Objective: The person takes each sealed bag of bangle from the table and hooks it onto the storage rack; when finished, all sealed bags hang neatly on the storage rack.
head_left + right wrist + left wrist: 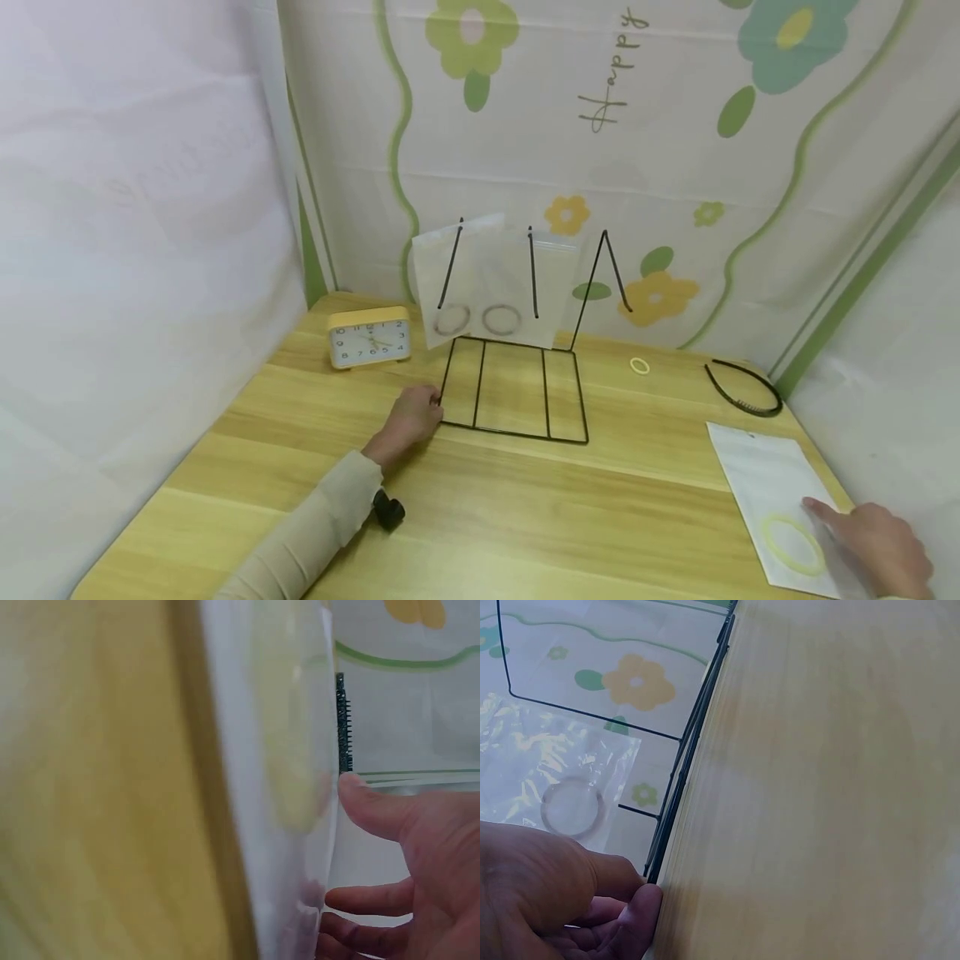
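My left hand pinches the front left corner of a black wire rack between thumb and fingers. Two clear bags hang at the rack's back, the left bag and the right bag, each showing a thin pinkish ring near its bottom. At the right of the table, my right hand touches a whitish plastic bag that has a pale yellow ring inside. Its thumb is stretched out along the bag, and the other fingers are partly hidden at the bag's edge.
A yellow clock stands left of the rack. Behind the white bag lie a small yellow ring and a black headband with comb teeth. White printed cloth walls the wooden table on its back and sides.
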`<state>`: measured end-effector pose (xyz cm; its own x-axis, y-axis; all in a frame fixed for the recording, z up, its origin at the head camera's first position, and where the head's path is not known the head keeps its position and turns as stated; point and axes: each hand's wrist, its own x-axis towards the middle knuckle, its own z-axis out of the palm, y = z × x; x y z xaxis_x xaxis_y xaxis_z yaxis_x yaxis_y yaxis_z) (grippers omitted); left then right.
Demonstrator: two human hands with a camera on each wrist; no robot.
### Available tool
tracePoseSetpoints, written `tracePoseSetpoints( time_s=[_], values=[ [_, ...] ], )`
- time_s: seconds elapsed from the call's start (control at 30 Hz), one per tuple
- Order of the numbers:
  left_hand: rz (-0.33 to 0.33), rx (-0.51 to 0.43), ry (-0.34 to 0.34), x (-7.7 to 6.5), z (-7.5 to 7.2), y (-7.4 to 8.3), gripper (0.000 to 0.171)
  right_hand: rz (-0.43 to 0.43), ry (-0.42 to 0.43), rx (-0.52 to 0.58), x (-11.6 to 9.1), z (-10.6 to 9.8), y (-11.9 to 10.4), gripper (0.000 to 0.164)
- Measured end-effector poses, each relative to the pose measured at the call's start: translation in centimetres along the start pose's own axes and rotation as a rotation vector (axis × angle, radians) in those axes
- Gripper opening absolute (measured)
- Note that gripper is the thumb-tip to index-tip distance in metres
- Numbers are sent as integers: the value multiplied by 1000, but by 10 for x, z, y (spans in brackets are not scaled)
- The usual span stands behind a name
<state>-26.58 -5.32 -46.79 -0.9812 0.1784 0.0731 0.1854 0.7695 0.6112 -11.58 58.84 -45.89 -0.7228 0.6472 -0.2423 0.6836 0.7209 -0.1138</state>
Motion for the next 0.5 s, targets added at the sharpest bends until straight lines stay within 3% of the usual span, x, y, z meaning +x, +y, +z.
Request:
tracePoseSetpoints(
  time_s=[0.13,0.33,0.5],
  values=[
    [-6,-8,-11,-1,-2,1,18,-11,-32,-17,0,1,1,94],
    [-8,0,-10,-1,-3,1,18,-6,-73,8,1,-5,-2,89],
    [-13,-12,-12,-2,-3,1,16,15,-118,32,2,-5,0,96]
  ],
)
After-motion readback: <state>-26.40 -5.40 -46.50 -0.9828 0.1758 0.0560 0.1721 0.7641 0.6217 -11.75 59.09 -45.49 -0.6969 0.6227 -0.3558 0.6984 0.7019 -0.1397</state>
